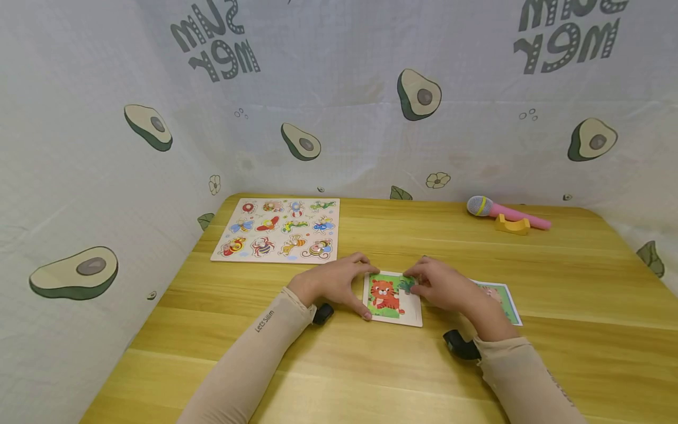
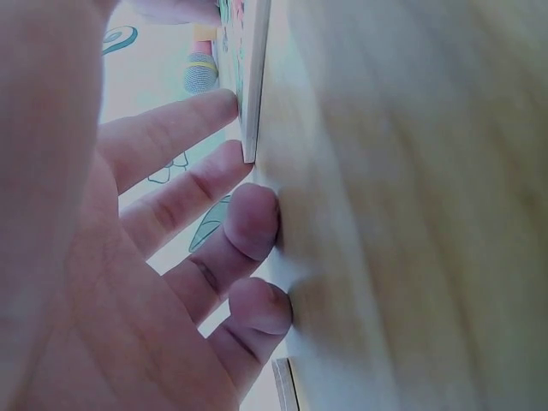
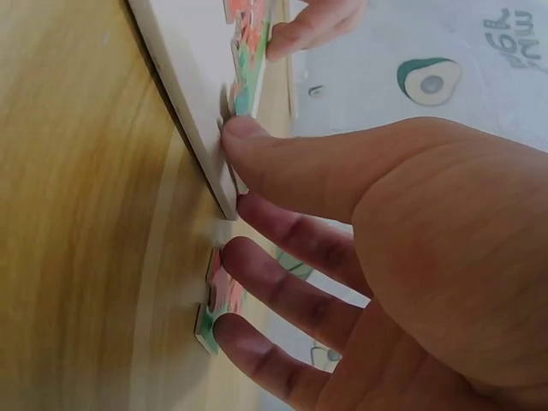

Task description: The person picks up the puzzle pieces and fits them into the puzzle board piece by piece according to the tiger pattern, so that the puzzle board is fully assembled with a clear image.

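A small jigsaw board (image 1: 410, 316) with a red tiger picture lies flat before me. My left hand (image 1: 338, 284) holds its left side, thumb at the near corner and index finger at the far one. In the left wrist view, two fingertips rest on the table beside the board. At the far right corner, my right hand (image 1: 444, 287) pinches a green puzzle piece (image 1: 406, 285) between thumb and index finger, against the board. Beneath that hand's other fingers, the right wrist view has loose red-and-green puzzle piecework (image 3: 205, 325) on the table; how many pieces is unclear.
A knob puzzle (image 1: 275, 232) of insects lies at the back left. A pink toy microphone (image 1: 521, 217) is at the back right, behind a yellow arched block (image 1: 512, 225). Partly behind my right wrist lies a green-bordered picture card (image 1: 509, 306). A printed cloth (image 1: 360, 147) hangs behind the table.
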